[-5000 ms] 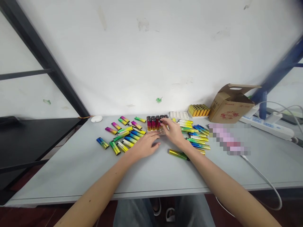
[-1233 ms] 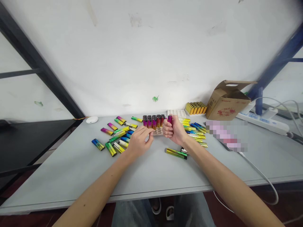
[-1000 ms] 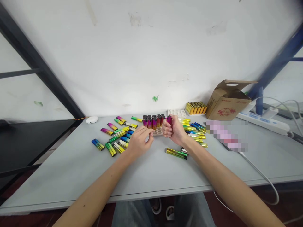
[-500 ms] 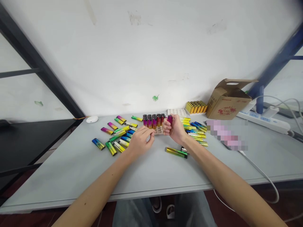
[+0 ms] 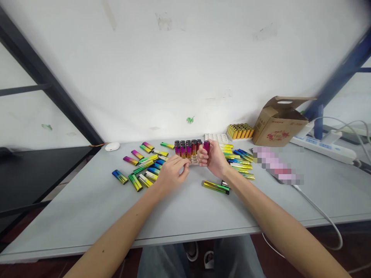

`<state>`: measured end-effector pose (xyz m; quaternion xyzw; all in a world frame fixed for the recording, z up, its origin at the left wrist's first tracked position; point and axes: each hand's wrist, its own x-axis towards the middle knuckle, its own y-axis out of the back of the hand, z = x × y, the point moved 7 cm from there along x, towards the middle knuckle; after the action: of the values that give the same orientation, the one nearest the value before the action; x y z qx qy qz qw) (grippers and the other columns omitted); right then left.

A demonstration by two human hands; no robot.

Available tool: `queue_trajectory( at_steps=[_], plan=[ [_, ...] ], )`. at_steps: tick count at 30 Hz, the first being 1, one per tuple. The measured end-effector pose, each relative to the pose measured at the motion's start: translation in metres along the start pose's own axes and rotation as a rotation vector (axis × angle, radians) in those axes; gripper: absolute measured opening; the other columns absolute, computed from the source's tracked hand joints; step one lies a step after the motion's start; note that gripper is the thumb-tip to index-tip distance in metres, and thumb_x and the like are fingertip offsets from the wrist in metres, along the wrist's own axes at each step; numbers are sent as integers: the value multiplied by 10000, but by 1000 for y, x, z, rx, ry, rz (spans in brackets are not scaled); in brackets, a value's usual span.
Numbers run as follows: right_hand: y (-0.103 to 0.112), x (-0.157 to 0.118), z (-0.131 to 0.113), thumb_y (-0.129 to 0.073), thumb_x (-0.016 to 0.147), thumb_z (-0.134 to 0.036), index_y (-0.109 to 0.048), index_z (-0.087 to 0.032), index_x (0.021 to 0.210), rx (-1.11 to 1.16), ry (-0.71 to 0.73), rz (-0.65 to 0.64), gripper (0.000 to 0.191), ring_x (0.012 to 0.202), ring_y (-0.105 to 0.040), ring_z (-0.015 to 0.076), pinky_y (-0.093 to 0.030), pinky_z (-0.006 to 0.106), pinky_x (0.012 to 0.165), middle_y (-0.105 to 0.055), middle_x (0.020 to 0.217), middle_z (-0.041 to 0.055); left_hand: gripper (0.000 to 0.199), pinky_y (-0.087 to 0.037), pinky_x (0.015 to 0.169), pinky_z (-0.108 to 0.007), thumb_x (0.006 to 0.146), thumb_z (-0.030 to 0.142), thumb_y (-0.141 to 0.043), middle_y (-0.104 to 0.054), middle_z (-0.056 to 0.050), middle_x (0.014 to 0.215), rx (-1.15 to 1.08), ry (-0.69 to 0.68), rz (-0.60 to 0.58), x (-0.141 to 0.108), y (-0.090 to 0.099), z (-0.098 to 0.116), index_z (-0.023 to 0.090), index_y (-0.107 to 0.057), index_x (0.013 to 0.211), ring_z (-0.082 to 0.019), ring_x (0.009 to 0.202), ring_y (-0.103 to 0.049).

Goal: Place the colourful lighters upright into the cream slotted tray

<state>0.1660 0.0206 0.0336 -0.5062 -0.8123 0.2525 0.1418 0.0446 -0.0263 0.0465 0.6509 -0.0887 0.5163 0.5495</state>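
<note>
My right hand [image 5: 213, 156] is wrapped round a purple lighter [image 5: 206, 145], held upright above the right side of a white holed tray [image 5: 194, 159]. Several purple-and-gold lighters [image 5: 183, 150] with dark tops stand in rows in that tray. With its fingers bent and pressed together, my left hand [image 5: 173, 172] grips the tray's front left corner; the fingertips are partly hidden. Between my forearms lies a yellow-green lighter [image 5: 216, 187]. Loose shiny lighters in yellow, green and blue [image 5: 145, 179] are scattered left of my left hand, and more [image 5: 242, 166] lie beyond my right wrist.
Against the wall are another white holed tray [image 5: 217, 138] and a tray of gold lighters [image 5: 240, 131]. To their right stand an open cardboard box [image 5: 279, 125] and a power strip [image 5: 324, 148]. A blurred-out pink item [image 5: 275, 166] trails a white cable. A white case [image 5: 112, 146] sits at left.
My right hand has shifted very slightly left with the purple lighter. The left hand stays at the tray's corner, and the rest looks the same.
</note>
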Motion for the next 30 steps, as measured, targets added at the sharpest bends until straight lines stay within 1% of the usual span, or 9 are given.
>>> queue_trajectory(
  at_steps=[4,9,14,17,21,26,30],
  plan=[
    [2,0,-2,-330,873,-510,-328,-211,567,-38,27,13,428,437,-188,82,-175,209,410,-211,512,-70,142,-475,706,-318,859,101,-511,-699,-39,807,-2,-3,-13,0,0,1,188,-618,891,-167,726,-572],
    [2,-1,4,-352,858,-466,-303,-217,583,-45,-33,22,374,430,-138,80,-145,205,397,-190,510,-78,142,-480,699,-311,860,104,-503,-706,-43,807,-3,-10,-23,0,0,2,187,-615,885,-166,731,-606],
    [-5,-4,5,-355,860,-444,-318,-214,610,17,-51,-29,342,434,-157,81,-178,198,404,-206,520,-78,149,-486,703,-301,851,101,-498,-699,-39,773,15,-14,-41,0,-1,3,190,-615,879,-165,724,-634],
    [-5,-4,5,-379,862,-477,-341,-210,611,13,-50,-34,369,437,-195,79,-200,200,416,-218,526,-76,149,-481,681,-290,842,95,-498,-689,-31,736,21,-21,-46,1,0,3,191,-610,864,-162,694,-629],
    [-1,-3,5,-392,860,-543,-357,-210,610,-3,-22,1,419,449,-251,84,-237,205,427,-255,531,-67,155,-484,703,-290,840,88,-501,-703,-33,780,32,-23,-42,0,1,3,191,-613,874,-159,708,-636],
    [4,-1,7,-356,867,-485,-326,-218,600,6,-41,72,379,432,-193,88,-201,209,406,-216,512,-73,145,-489,693,-284,836,94,-506,-706,-36,779,28,-33,-38,-1,0,3,192,-611,857,-159,711,-644],
    [-4,-3,13,-372,879,-471,-365,-212,626,3,-94,30,362,446,-234,90,-234,205,421,-229,529,-71,147,-491,681,-287,840,107,-498,-701,-28,750,51,-43,-28,1,3,3,196,-614,860,-153,672,-635]
  ],
)
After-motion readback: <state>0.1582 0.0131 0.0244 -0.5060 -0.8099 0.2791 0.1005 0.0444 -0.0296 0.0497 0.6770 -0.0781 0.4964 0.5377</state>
